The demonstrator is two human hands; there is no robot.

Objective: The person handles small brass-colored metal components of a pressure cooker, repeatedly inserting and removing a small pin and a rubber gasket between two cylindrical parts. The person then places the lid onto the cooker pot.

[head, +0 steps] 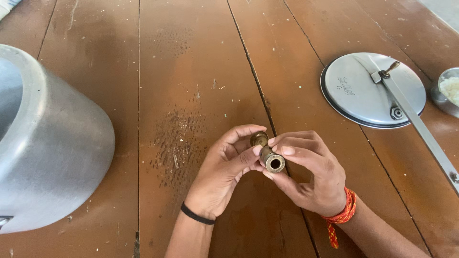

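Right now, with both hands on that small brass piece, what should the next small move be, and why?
Probably tilt the brass weight so its open bore faces the eyes. Both the left hand and the right hand pinch it above the wooden table, and the hole is dark, so its inside cannot be judged yet.

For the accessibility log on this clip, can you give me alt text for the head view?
Two bare hands, left hand and right hand, together hold a small brass cylindrical part with a hollow end above a worn wooden table. A large metal pot sits at the left; a round metal lid with a long handle and a small bowl lie at the right.
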